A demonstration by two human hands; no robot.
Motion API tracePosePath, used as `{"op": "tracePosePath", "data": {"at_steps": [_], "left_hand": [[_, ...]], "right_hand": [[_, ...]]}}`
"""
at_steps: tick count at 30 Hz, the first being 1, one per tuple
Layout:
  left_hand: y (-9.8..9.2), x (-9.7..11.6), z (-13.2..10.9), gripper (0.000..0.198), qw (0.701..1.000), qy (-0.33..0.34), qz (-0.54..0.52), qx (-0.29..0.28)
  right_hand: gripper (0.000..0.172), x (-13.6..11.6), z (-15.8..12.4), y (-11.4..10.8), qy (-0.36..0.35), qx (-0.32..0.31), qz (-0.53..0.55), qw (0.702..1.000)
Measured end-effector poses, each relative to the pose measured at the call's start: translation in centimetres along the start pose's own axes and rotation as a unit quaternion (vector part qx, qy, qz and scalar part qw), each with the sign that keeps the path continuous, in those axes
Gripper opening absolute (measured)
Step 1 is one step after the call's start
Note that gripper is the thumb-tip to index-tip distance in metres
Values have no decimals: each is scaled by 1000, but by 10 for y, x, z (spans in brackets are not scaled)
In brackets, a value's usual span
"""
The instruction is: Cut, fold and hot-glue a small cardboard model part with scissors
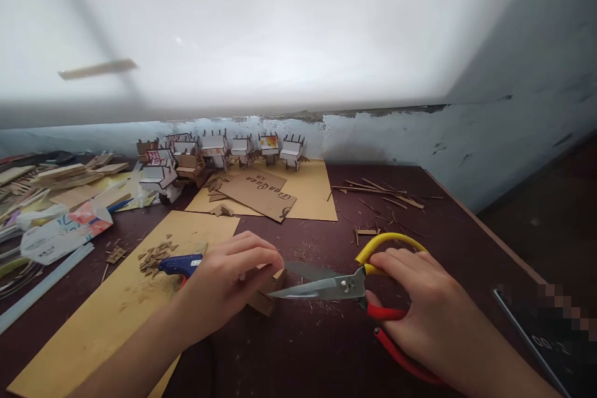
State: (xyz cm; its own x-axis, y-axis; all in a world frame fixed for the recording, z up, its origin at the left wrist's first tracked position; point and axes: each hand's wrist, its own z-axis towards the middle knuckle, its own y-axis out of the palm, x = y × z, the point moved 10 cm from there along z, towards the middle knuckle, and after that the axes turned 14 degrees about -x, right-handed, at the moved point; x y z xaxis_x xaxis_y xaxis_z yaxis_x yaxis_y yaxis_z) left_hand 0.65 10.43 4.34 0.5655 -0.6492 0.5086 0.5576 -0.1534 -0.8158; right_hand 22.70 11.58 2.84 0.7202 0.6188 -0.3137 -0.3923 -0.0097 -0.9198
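Observation:
My right hand (410,292) grips scissors (345,286) by their yellow and red handles, with the blades parted and pointing left. My left hand (237,273) is closed on a small cardboard piece (263,300), mostly hidden beneath the fingers. The blade tips are beside this piece, near my left fingertips. Just left of my left hand lies a blue glue gun (180,264) on a yellow sheet (116,305), with small cardboard scraps (156,255) around its nozzle.
Several small cardboard models (214,149) stand at the back by the wall. Flat cardboard pieces (261,193) lie before them. Thin strips (377,189) are at the back right, a phone (536,342) at the right edge. Wood pieces and a plastic bag (65,230) crowd the left.

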Motion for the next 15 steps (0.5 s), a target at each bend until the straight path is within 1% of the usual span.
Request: {"op": "tracePosePath", "data": {"at_steps": [3,6,9,12,15], "left_hand": [[3,-5,0,13,999,-28,-21,-12],[0,-5,-1,12,998,-37,-43,-14],[-3,-11,-3,9,994,-70,-87,-16],[-11,-22,-7,9,983,-101,-151,11],[-23,-31,-11,7,973,-103,-198,57]], "right_hand": [[24,3,0,4,5,-4,9,1000],[25,6,-1,8,17,-16,23,999],[26,5,-3,5,16,-10,30,999],[27,3,-3,-1,5,2,13,1000],[26,3,-3,-3,7,4,-3,1000]]}}
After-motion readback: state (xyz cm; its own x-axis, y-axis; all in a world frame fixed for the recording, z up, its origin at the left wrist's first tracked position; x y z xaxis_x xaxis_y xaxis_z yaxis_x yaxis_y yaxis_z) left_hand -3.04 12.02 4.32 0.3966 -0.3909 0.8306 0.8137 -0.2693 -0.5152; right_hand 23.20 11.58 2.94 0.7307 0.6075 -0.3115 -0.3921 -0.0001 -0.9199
